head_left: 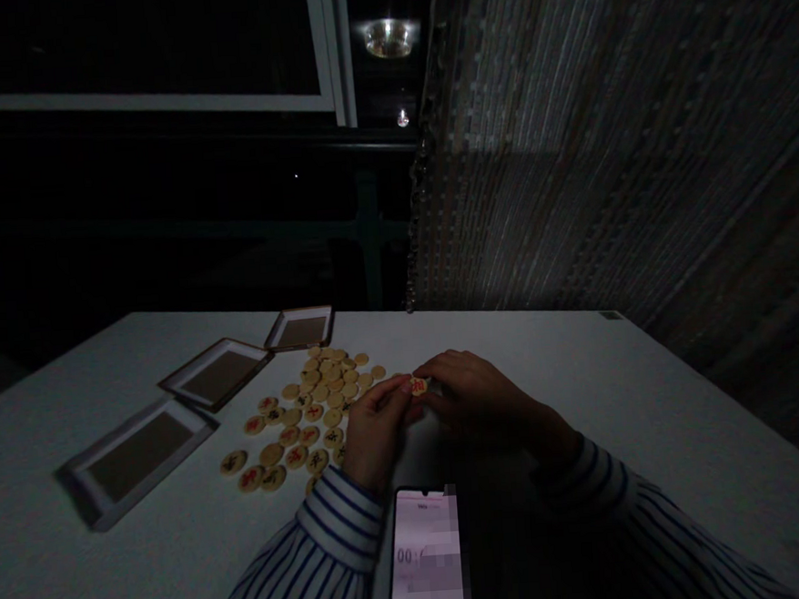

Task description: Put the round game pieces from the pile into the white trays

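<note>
Between the fingertips of both hands is a round xiangqi piece (418, 387) with a red character facing me. My left hand (376, 429) pinches it from the left side. From the right, the fingers of my right hand (478, 390) close on its other edge. Left of my hands spreads a loose heap of xiangqi pieces (333, 383), some showing red or black characters and others blank side up. My left hand and wrist hide part of the heap's right edge.
Three shallow open boxes or lids stand at the left: a near one (90, 513), a middle one (205, 402) and a far one (299, 343). A lit phone (424, 562) lies before me on the white table (539, 340). A bead curtain (535, 190) hangs behind, right of a dark window.
</note>
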Demonstrator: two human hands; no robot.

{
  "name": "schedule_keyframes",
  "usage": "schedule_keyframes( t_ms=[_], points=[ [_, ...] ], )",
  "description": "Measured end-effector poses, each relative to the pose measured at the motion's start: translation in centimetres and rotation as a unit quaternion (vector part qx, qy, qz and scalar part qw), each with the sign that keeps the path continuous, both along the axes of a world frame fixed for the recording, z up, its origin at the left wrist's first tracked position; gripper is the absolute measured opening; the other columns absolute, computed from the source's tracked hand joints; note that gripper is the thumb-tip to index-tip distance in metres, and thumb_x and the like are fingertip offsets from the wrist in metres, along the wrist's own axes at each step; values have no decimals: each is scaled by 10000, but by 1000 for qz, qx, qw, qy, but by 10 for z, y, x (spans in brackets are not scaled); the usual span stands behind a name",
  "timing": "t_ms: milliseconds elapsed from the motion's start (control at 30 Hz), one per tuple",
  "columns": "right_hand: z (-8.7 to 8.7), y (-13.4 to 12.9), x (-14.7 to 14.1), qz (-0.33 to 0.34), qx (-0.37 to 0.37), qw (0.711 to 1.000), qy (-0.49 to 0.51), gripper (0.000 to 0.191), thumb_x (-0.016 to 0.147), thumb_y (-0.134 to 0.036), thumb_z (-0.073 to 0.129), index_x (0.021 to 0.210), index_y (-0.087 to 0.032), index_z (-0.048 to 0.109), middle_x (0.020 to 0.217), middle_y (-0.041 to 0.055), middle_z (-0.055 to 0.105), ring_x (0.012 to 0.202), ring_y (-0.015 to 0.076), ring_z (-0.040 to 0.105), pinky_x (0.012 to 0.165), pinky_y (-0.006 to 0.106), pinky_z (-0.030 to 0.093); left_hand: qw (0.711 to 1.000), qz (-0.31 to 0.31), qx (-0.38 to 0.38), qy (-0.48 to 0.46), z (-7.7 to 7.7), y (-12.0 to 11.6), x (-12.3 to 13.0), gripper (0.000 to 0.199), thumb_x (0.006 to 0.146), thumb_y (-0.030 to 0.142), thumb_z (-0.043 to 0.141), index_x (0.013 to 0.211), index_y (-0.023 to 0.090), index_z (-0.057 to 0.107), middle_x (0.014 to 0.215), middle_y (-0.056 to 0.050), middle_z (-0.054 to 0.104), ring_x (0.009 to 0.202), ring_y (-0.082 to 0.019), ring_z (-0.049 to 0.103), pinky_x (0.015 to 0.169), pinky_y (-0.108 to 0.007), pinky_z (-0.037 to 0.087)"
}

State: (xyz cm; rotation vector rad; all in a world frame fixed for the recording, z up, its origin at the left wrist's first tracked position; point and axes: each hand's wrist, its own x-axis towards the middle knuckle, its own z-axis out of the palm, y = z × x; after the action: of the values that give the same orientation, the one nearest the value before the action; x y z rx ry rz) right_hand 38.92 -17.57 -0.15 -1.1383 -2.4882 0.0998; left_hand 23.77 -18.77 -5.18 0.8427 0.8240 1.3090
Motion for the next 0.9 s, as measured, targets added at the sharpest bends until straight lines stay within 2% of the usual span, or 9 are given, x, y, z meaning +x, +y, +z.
schedule_keyframes(
  t_ms=[233, 333, 433, 500, 667, 900],
  points=[
    [4, 0, 4, -20, 31, 999, -4, 258, 807, -298, 488, 1020, -172, 560, 975, 68, 610, 918, 172, 515, 793, 318, 365, 1000, 10, -10, 24, 3, 0, 1, 301, 653, 299, 656, 896, 124, 632, 835, -71, 663, 741, -155, 624, 682, -279, 506],
    [8, 1, 8, -39, 35, 999, -3, 274, 806, -292, 485, 1038, -167, 559, 997, 82, 610, 936, 186, 519, 805, 334, 369, 993, 22, 20, 111, 3, 0, 1, 286, 648, 300, 651, 878, 132, 646, 786, -61, 670, 718, -153, 619, 673, -269, 493],
    [12, 2, 14, -66, 37, 997, -3, 283, 806, -287, 477, 1048, -163, 559, 1010, 80, 612, 936, 189, 526, 816, 331, 371, 967, 26, 93, 235, 0, -2, 2, 243, 678, 282, 613, 879, 154, 659, 838, -63, 673, 783, -165, 610, 737, -272, 465],
    [13, 4, 18, -89, 32, 995, -7, 287, 810, -293, 466, 1046, -162, 563, 1004, 73, 617, 917, 186, 537, 813, 321, 374, 950, 16, 131, 284, -4, -3, 3, 233, 697, 272, 584, 898, 179, 660, 885, -60, 670, 837, -175, 600, 777, -281, 448],
    [8, 9, 26, -129, -1, 991, -37, 322, 818, -320, 445, 1079, -168, 557, 1018, 77, 618, 915, 188, 548, 794, 292, 374, 930, -11, 160, 331, -10, -5, 3, 244, 717, 264, 545, 925, 206, 656, 932, -64, 662, 872, -199, 589, 812, -313, 432],
    [-6, 14, 29, -119, -39, 986, -112, 290, 846, -326, 384, 979, -197, 607, 899, 65, 653, 834, 185, 574, 697, 265, 364, 895, -32, 198, 399, -7, -8, 2, 264, 737, 234, 507, 961, 205, 643, 955, -72, 653, 884, -200, 582, 805, -319, 433]
  ],
)
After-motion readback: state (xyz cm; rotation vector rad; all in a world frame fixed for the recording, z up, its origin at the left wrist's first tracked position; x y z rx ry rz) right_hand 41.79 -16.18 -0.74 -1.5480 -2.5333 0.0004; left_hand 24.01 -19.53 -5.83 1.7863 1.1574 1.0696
